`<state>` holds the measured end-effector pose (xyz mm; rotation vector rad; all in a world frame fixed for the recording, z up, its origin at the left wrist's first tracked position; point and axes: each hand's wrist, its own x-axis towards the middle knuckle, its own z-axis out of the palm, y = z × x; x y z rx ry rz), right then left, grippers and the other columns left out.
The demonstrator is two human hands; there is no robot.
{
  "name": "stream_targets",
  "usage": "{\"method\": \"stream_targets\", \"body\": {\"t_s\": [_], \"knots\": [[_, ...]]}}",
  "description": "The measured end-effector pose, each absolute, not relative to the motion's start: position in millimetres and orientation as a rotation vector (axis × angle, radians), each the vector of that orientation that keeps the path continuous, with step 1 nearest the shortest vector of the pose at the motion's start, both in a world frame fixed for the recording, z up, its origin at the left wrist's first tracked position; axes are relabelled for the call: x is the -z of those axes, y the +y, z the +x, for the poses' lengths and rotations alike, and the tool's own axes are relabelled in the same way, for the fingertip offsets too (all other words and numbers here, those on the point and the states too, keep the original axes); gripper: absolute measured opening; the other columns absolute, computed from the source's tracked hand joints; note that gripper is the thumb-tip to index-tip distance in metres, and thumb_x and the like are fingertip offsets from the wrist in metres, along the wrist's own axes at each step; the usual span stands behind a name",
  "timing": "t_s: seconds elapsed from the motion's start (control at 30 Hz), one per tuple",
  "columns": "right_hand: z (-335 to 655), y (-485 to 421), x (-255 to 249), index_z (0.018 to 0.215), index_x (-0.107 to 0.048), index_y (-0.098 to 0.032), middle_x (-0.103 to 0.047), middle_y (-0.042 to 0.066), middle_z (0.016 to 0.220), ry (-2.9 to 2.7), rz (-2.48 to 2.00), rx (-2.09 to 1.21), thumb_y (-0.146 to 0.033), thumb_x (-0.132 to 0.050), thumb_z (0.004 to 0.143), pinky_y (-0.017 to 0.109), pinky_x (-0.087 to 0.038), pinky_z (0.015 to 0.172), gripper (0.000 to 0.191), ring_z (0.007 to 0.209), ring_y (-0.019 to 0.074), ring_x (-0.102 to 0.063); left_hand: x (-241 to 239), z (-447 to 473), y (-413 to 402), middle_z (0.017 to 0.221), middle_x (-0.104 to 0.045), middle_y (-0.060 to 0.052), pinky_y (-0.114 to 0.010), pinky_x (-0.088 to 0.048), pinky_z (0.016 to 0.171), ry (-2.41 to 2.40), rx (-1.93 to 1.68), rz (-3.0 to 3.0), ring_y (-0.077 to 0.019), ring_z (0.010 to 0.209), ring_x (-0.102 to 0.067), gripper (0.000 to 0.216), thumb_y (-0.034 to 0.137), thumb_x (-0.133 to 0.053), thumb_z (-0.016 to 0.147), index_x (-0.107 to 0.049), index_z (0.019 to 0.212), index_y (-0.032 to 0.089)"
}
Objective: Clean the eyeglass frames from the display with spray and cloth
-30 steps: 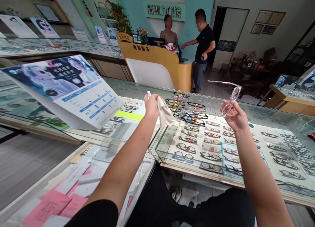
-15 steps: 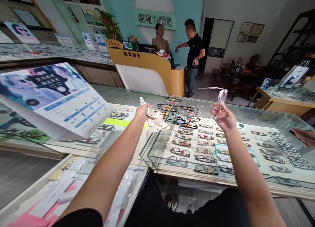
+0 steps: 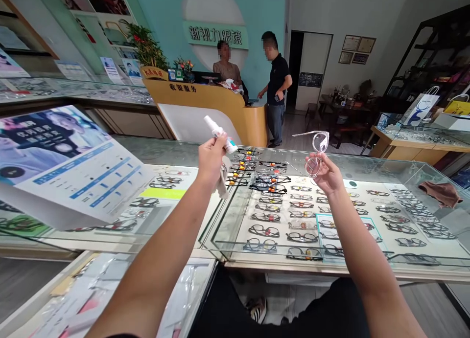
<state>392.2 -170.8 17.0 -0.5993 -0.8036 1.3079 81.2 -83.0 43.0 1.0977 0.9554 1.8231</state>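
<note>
My left hand [image 3: 210, 156] is closed around a small white spray bottle [image 3: 219, 133] that tilts up to the left, and a beige cleaning cloth [image 3: 223, 179] hangs from the same hand. My right hand [image 3: 326, 171] grips a pair of clear-framed glasses [image 3: 316, 151] by the lens end, one temple pointing left. Both hands are raised above a glass display counter [image 3: 370, 169] holding rows of spectacle frames [image 3: 290, 215].
A slanted advertising board [image 3: 69, 157] stands on the counter at left. A brown cloth [image 3: 442, 193] lies on the glass at right. Beyond are a yellow reception desk [image 3: 220, 105], two people standing by it, and more display cases left and right.
My left hand has lifted the spray bottle off the counter and tilted it, the cloth now hanging lower. The view has shifted right; my right hand keeps the glasses.
</note>
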Motion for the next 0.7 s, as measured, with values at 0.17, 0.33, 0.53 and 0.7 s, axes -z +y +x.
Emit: {"method": "stream_targets", "body": {"t_s": [0.17, 0.33, 0.53, 0.7], "knots": [[391, -172, -17, 0.082, -0.067, -0.026, -0.079, -0.002, 0.096, -0.801, -0.594, -1.313, -0.038, -0.088, 0.073, 0.03, -0.061, 0.085, 0.026, 0.094, 0.0153, -0.075, -53, 119, -98, 0.071, -0.062, -0.002, -0.022, -0.042, 0.055, 0.738, -1.605, 1.1, -0.0096, 0.059, -0.052, 0.04, 0.05, -0.087, 0.075, -0.071, 0.079, 0.013], [389, -174, -17, 0.083, -0.07, -0.026, -0.08, -0.004, 0.094, -0.826, -0.568, -1.315, -0.039, -0.092, 0.072, 0.027, -0.061, 0.087, 0.028, 0.092, 0.0133, -0.075, -34, 134, -101, 0.065, -0.055, 0.002, -0.025, -0.053, 0.058, 0.585, -1.331, 0.918, -0.0106, 0.055, -0.054, 0.044, 0.058, -0.08, 0.082, -0.067, 0.082, 0.016], [381, -176, -16, 0.08, -0.071, -0.025, -0.081, -0.003, 0.096, -0.879, -0.538, -1.352, -0.04, -0.093, 0.071, 0.025, -0.061, 0.086, 0.028, 0.092, 0.0135, -0.075, -20, 146, -115, 0.055, -0.043, 0.006, -0.03, -0.062, 0.073, 0.413, -1.061, 0.778, -0.0093, 0.05, -0.048, 0.049, 0.063, -0.07, 0.09, -0.062, 0.076, 0.017], [374, -178, -13, 0.081, -0.071, -0.025, -0.081, -0.002, 0.098, -0.907, -0.581, -1.363, -0.04, -0.091, 0.073, 0.027, -0.06, 0.09, 0.026, 0.094, 0.0144, -0.075, -17, 148, -121, 0.056, -0.043, 0.004, -0.031, -0.062, 0.072, 0.365, -0.939, 0.632, -0.0108, 0.053, -0.053, 0.053, 0.061, -0.052, 0.101, -0.06, 0.073, 0.017]]}}
